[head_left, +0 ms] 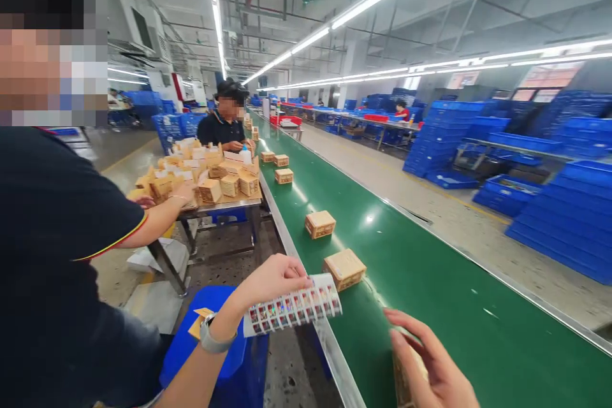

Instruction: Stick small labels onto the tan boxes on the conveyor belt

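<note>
My left hand (280, 280), with a grey watch on its wrist, pinches the upper edge of a curled sheet of stickers (294, 307). Rows of small shiny labels cover the sheet, which hangs over the near edge of the green conveyor belt (444, 280). At the lower right, my right hand (430, 357) reaches over a small cardboard box (401, 377) on the belt. Its thumb and forefinger are apart; whether they touch the box I cannot tell. Just beyond the sheet sits another printed cardboard box (345, 269), with a third box (320, 224) farther up the belt.
A co-worker in a dark shirt (57, 229) stands close on my left, reaching to a table heaped with cartons (210, 190). Another co-worker (222, 124) sits beyond it. Below my left arm is a blue bin (253, 357). Stacked blue crates (568, 204) stand across the aisle.
</note>
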Motion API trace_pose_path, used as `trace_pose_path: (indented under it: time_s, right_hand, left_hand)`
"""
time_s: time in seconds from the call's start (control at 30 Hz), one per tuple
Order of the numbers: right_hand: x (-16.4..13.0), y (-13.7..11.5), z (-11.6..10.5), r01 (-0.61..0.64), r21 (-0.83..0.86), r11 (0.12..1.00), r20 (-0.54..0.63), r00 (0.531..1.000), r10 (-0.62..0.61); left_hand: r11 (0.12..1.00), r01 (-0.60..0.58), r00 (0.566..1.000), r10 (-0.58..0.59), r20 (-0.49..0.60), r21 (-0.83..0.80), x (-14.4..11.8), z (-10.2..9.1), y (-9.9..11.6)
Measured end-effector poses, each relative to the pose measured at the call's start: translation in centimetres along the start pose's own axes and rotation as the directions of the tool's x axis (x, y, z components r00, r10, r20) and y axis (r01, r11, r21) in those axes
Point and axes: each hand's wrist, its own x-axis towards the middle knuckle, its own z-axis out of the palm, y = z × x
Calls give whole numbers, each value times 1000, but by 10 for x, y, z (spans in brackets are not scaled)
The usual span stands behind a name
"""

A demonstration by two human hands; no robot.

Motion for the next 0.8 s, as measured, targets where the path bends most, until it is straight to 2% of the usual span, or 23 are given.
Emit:
trace_pose_path:
  time_s: [0.07,0.1,0.17,0.23,0.37,0.47,0.57,0.63,0.7,0.8]
  right_hand:
    - [7,-21,6,121,23,992,79,989,-122]
    - [9,-28,9,144,26,989,135,980,-146]
    - [10,-35,12,130,31,991,248,960,-133]
    - [6,-35,11,76,41,996,312,946,-85]
    - [-7,-26,7,36,-15,999,242,970,-31]
    - [-14,-17,5,138,-165,977,192,976,-105]
    - [-18,-13,7,317,-328,890,176,946,-272]
    - [-21,-14,9,393,-421,817,176,920,-351]
    - [-23,-17,11,417,-492,765,190,908,-373]
    - [-24,-22,12,409,-551,728,233,913,-336]
  left_hand:
    - [1000,-8,985,9,171,-5,-4,19,11]
    - [1000,-21,969,22,246,-6,-6,27,16]
    - [998,-54,932,53,359,-7,-8,38,25]
    - [997,-69,908,69,414,-14,-8,45,28]
    - [997,-70,923,51,381,36,-4,57,19]
    - [991,-99,920,58,387,88,1,68,10]
    - [979,-137,908,63,415,150,4,76,9]
    - [967,-162,902,65,428,194,6,78,11]
    - [959,-180,890,64,452,218,8,78,12]
    - [951,-199,874,63,482,236,12,77,12]
